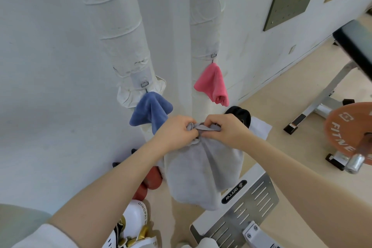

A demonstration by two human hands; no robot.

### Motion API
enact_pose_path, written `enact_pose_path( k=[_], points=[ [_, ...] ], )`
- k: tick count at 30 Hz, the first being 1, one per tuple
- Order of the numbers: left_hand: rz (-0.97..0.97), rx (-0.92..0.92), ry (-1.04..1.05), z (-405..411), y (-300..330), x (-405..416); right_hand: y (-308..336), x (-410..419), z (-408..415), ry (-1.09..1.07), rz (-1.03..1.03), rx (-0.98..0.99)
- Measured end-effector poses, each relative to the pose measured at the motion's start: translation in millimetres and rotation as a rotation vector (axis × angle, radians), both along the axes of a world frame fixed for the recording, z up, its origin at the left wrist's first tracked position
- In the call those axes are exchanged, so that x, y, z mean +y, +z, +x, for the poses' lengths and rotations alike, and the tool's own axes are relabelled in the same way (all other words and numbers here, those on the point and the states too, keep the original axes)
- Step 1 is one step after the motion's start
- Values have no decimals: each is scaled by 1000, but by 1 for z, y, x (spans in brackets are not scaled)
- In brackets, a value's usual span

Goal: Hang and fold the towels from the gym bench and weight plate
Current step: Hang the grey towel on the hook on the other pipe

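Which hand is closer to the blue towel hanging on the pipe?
Left. The left hand grips the grey towel just right of the blue towel, nearly at its lower edge. The right hand grips the same towel farther right.

1. You have one view only, a wide-angle camera worn on your head, so no second view overlaps it.
2. It faces forward and steeply down toward the white wall (pixel 50 66) and two wrapped pipes (pixel 122 26) at 12 o'clock.
3. It sits close: your forearms enter from 6 o'clock and your hands meet near the centre.
4. Straight lines bow at the edges; the weight plate (pixel 350 127) sits at 3 o'clock and the floor (pixel 281 96) runs toward 2 o'clock.
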State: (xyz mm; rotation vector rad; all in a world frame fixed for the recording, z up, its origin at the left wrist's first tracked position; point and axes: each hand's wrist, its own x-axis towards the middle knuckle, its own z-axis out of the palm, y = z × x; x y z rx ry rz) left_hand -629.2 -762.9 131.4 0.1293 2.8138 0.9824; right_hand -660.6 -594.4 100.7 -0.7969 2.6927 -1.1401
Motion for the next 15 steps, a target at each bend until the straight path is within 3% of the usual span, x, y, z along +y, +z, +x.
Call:
enact_pose_path(
  k=[7, 11, 15],
  points=[
    [209, 145, 368, -6, -7, -13, 13, 24, -1, 120, -99, -551],
    [353, 140, 566, -6, -11, -23, 10, 31, -1, 60, 65, -434],
    [178, -167, 361, -2, -18, -25, 9, 31, 0, -61, 130, -205]
  ],
)
